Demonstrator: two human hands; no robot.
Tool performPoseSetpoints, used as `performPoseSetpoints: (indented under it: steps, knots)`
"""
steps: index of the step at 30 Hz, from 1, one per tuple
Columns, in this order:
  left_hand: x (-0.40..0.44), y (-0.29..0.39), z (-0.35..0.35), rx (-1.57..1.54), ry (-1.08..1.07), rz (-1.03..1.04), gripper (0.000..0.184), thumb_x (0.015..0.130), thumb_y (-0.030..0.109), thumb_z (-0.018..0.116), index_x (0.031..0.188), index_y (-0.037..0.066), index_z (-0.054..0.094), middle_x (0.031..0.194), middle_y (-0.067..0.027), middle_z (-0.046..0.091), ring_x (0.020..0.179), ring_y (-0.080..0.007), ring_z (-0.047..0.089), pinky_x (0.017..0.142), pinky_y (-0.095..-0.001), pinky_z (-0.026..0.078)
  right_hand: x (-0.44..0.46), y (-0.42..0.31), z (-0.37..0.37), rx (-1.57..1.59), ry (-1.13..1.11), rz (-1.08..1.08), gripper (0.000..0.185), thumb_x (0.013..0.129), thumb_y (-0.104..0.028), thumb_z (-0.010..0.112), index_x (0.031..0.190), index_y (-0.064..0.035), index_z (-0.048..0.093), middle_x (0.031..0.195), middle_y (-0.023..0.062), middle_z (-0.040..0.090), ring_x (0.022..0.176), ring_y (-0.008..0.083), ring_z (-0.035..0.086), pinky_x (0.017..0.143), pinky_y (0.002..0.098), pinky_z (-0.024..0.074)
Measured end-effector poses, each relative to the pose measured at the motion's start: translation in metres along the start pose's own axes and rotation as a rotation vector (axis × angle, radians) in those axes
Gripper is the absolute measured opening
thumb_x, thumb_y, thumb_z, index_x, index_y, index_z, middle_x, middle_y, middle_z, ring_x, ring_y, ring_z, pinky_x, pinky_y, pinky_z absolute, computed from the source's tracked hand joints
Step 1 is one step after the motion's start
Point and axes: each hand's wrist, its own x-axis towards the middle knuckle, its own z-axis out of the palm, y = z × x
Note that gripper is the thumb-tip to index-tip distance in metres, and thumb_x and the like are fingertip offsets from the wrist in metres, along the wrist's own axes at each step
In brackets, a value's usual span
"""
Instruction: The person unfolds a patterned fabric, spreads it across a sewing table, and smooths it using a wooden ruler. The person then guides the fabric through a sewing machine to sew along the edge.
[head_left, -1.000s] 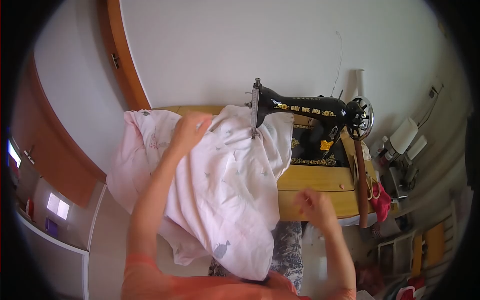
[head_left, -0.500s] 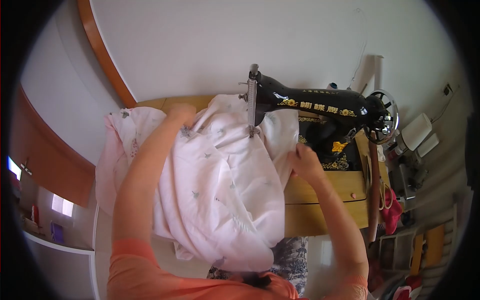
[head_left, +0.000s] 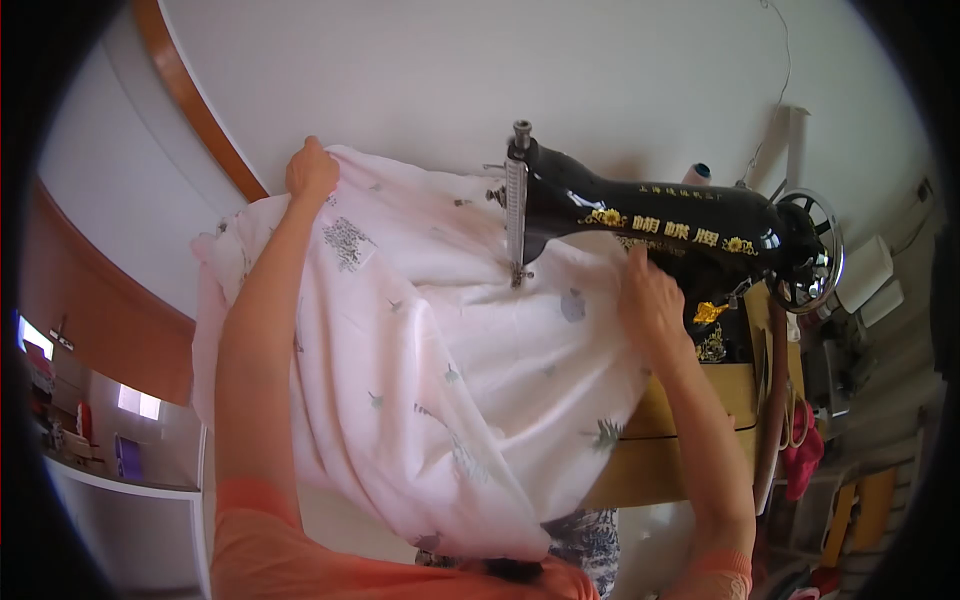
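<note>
The pale printed cloth (head_left: 420,330) spreads from the centre toward 8 o'clock in loose folds, running beneath the needle end of the sewing machine. Under its right part, the yellow worktop (head_left: 650,468) shows at 4 o'clock. The black sewing machine (head_left: 650,212) stands at 2 o'clock, its arm lettered and flowered in gold, with a handwheel (head_left: 826,250) near 3 o'clock. Of the hands, the left hand (head_left: 312,172), at 10 o'clock, grasps the cloth's far edge; the right hand (head_left: 654,300), at 3 o'clock, touches its right edge, whether gripping I cannot tell. A thread spool (head_left: 696,175) sits behind the machine at 2 o'clock.
</note>
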Motion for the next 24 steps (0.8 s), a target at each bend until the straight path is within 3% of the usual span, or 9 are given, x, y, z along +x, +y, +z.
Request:
performPoseSetpoints:
  steps: [2, 5, 6, 9, 10, 14, 17, 21, 24]
  knots:
    - [0.004, 0.006, 0.000, 0.004, 0.064, 0.079, 0.017, 0.084, 0.009, 0.049, 0.098, 0.001, 0.054, 0.084, -0.0218, 0.065, 0.083, -0.0367, 0.064, 0.075, -0.0457, 0.049, -0.013, 0.003, 0.000, -0.122, -0.107, -0.006, 0.011, 0.086, -0.009, 0.048, 0.094, -0.0018, 0.045, 0.080, 0.0211, 0.060, 0.080, 0.0390, 0.062, 0.072, 0.0486, 0.0497]
    - [-0.006, 0.026, 0.002, -0.011, 0.078, 0.145, 0.016, 0.084, 0.010, 0.050, 0.098, 0.002, 0.053, 0.087, -0.0228, 0.065, 0.086, -0.0394, 0.062, 0.076, -0.0472, 0.048, -0.012, 0.000, -0.007, -0.085, 0.082, -0.143, 0.015, 0.083, -0.008, 0.052, 0.096, -0.0021, 0.047, 0.079, 0.0195, 0.058, 0.084, 0.0378, 0.060, 0.073, 0.0469, 0.0498]
    - [-0.009, 0.031, 0.002, -0.018, 0.102, 0.166, 0.016, 0.084, 0.010, 0.050, 0.097, 0.003, 0.052, 0.087, -0.0226, 0.065, 0.086, -0.0396, 0.062, 0.076, -0.0474, 0.048, 0.000, -0.003, -0.010, -0.027, 0.241, -0.264, 0.021, 0.081, -0.007, 0.056, 0.100, -0.0019, 0.048, 0.084, 0.0197, 0.057, 0.083, 0.0360, 0.059, 0.072, 0.0448, 0.0504]
    - [-0.004, 0.038, 0.004, -0.052, 0.125, 0.174, 0.015, 0.084, 0.011, 0.051, 0.097, 0.004, 0.053, 0.087, -0.0214, 0.065, 0.086, -0.0393, 0.062, 0.075, -0.0472, 0.047, 0.068, 0.008, 0.023, -0.210, 0.753, -0.563, 0.014, 0.075, -0.002, 0.058, 0.088, -0.0031, 0.052, 0.079, 0.0145, 0.054, 0.076, 0.0309, 0.058, 0.068, 0.0417, 0.0498]
    - [-0.001, 0.037, 0.004, -0.062, 0.124, 0.167, 0.014, 0.084, 0.012, 0.052, 0.096, 0.005, 0.053, 0.086, -0.0210, 0.065, 0.086, -0.0391, 0.062, 0.075, -0.0470, 0.047, 0.092, 0.010, 0.034, -0.186, 0.709, -0.563, 0.014, 0.076, -0.003, 0.058, 0.088, -0.0030, 0.052, 0.080, 0.0143, 0.055, 0.076, 0.0300, 0.058, 0.069, 0.0412, 0.0499]
    - [0.011, 0.029, 0.004, -0.276, 0.124, 0.047, 0.010, 0.085, 0.013, 0.051, 0.093, 0.007, 0.054, 0.087, -0.0162, 0.065, 0.084, -0.0358, 0.062, 0.074, -0.0439, 0.047, 0.150, -0.006, 0.075, 0.151, 0.184, -0.296, 0.014, 0.080, -0.007, 0.057, 0.091, -0.0026, 0.050, 0.084, 0.0135, 0.057, 0.078, 0.0266, 0.059, 0.070, 0.0390, 0.0500]
    - [0.016, 0.025, 0.010, -0.471, 0.152, -0.022, 0.007, 0.086, 0.012, 0.051, 0.091, 0.009, 0.054, 0.087, -0.0133, 0.065, 0.082, -0.0336, 0.062, 0.073, -0.0422, 0.047, 0.153, -0.016, 0.093, 0.375, 0.059, -0.172, 0.015, 0.083, -0.009, 0.057, 0.093, -0.0023, 0.049, 0.087, 0.0129, 0.058, 0.080, 0.0241, 0.060, 0.071, 0.0374, 0.0501]
    - [-0.007, 0.079, -0.016, -0.584, 0.321, 0.145, 0.010, 0.088, 0.010, 0.049, 0.095, 0.010, 0.055, 0.086, -0.0137, 0.064, 0.084, -0.0318, 0.061, 0.072, -0.0407, 0.047, 0.148, 0.000, 0.098, 0.925, 0.171, 0.065, 0.017, 0.086, -0.013, 0.057, 0.095, -0.0019, 0.048, 0.090, 0.0121, 0.059, 0.082, 0.0207, 0.061, 0.072, 0.0353, 0.0503]
    - [-0.018, 0.110, -0.023, -0.562, 0.391, 0.412, 0.013, 0.088, 0.007, 0.049, 0.098, 0.009, 0.056, 0.088, -0.0149, 0.063, 0.087, -0.0318, 0.060, 0.073, -0.0408, 0.047, 0.136, 0.004, 0.071, 1.290, 0.500, 0.222, 0.019, 0.089, -0.016, 0.056, 0.097, -0.0016, 0.047, 0.093, 0.0115, 0.061, 0.084, 0.0182, 0.061, 0.073, 0.0337, 0.0504]
